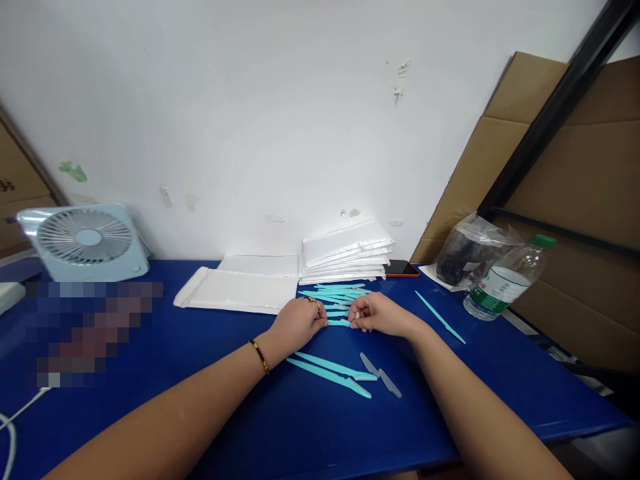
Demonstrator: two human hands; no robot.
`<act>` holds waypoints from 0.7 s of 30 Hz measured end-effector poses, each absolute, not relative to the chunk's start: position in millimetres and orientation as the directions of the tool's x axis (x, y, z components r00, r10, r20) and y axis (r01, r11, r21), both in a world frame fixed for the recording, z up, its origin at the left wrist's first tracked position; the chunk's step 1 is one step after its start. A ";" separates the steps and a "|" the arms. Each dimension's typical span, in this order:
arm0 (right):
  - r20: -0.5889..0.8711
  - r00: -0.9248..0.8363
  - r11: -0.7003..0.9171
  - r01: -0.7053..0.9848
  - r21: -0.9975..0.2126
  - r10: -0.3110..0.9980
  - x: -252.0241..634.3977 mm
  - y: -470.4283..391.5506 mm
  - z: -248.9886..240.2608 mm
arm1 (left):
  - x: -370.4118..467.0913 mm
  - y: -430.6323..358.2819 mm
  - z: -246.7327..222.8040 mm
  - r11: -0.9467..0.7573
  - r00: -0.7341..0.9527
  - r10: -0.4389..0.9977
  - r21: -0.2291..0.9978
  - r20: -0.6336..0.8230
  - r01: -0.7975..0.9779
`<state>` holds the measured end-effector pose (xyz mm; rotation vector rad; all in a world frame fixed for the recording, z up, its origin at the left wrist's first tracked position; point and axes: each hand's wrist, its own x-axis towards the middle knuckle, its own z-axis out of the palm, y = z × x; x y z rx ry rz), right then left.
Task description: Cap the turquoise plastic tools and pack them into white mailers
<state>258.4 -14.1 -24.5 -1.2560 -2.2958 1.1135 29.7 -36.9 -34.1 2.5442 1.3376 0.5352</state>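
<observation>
My left hand (pixel 301 320) pinches the left end of a turquoise stick (pixel 339 323), and my right hand (pixel 377 315) has its fingers closed on the other end. Behind them lies a pile of similar turquoise sticks (pixel 335 292). Nearer to me, two turquoise razor-shaped sticks (pixel 333 379) lie side by side. Two small translucent caps (pixel 389 383) rest to their right, end to end. One more turquoise stick (pixel 440 317) lies apart, beyond my right forearm.
White padded envelopes (pixel 240 290) lie at the wall, with a stack of them (pixel 345 253) beside a phone (pixel 403 269). A fan (pixel 87 241) stands left; a bottle (pixel 505 280) and a bagged dark item (pixel 460 253) stand right.
</observation>
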 end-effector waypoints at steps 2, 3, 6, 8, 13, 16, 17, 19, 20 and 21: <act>-0.036 -0.563 0.379 0.600 -0.705 0.826 261.8 -12.3 -21.8 | 30.1 -38.9 -32.5 -0.578 0.515 0.816 0.344 0.263 0.740; 0.019 -0.536 0.403 0.610 -0.682 0.844 265.4 -10.7 -19.8 | 29.5 -40.6 -30.6 -0.586 0.512 0.810 0.349 0.286 0.731; 0.181 -0.412 0.426 0.643 -0.636 0.893 280.6 -7.5 -10.5 | 25.7 -47.3 -21.0 -0.599 0.522 0.801 0.405 0.294 0.691; 0.177 -0.434 0.439 0.632 -0.639 0.883 288.8 -10.0 -2.0 | 23.1 -51.8 -14.0 -0.609 0.572 0.785 0.467 0.237 0.641; -0.141 -0.815 0.523 0.483 -0.702 0.562 280.8 -28.8 12.5 | 21.6 -55.6 -9.8 -0.661 0.782 0.622 0.562 0.040 0.497; -0.181 -0.861 0.554 0.452 -0.699 0.475 267.5 -32.7 7.1 | 21.3 -50.5 -15.3 -0.633 0.752 0.660 0.546 0.009 0.549; -0.173 -0.849 0.560 0.469 -0.683 0.500 265.1 -31.7 4.3 | 20.6 -48.0 -16.9 -0.619 0.722 0.692 0.532 0.020 0.578; -0.126 -0.789 0.556 0.526 -0.644 0.601 265.4 -27.5 -0.1 | 17.9 -43.2 -18.6 -0.597 0.666 0.744 0.497 0.049 0.630; -0.090 -0.749 0.546 0.554 -0.629 0.657 268.0 -25.1 -0.9 | 16.2 -41.2 -18.6 -0.586 0.647 0.761 0.484 0.052 0.650; -0.052 -0.709 0.536 0.576 -0.618 0.703 271.9 -22.9 -0.7 | 14.5 -39.8 -18.0 -0.572 0.633 0.773 0.479 0.045 0.666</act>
